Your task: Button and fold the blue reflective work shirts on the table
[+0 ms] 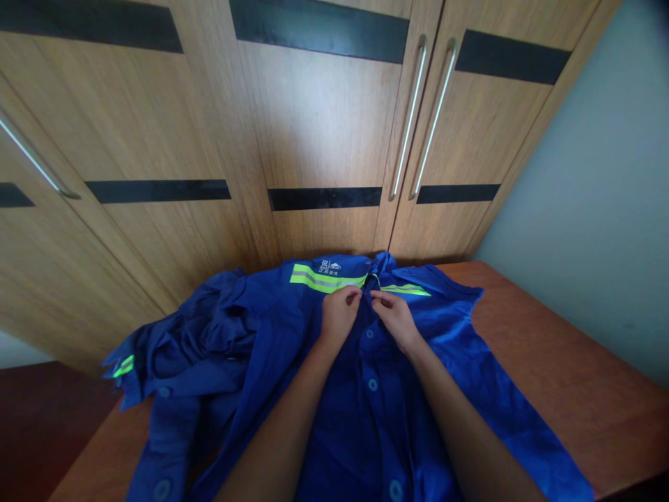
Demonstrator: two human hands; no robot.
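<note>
A blue work jacket (334, 390) with yellow-green and grey reflective stripes lies spread on the brown table, its white printed lettering near the far edge. My left hand (339, 314) pinches the jacket's front edge beside the chest stripe. Close by on the other side of the front opening, my right hand (394, 317) has its thumb and fingers pinched on the facing edge. What exactly lies between the fingertips is too small to make out. Below the hands, several round buttons, including one button (373, 384), run down the front strip.
Crumpled blue cloth (203, 348) with buttons and a small reflective strip is bunched at the left; whether it belongs to the same jacket I cannot tell. A wooden cabinet (324, 125) with metal handles stands behind the table (564, 376). A pale wall (590, 230) is at the right.
</note>
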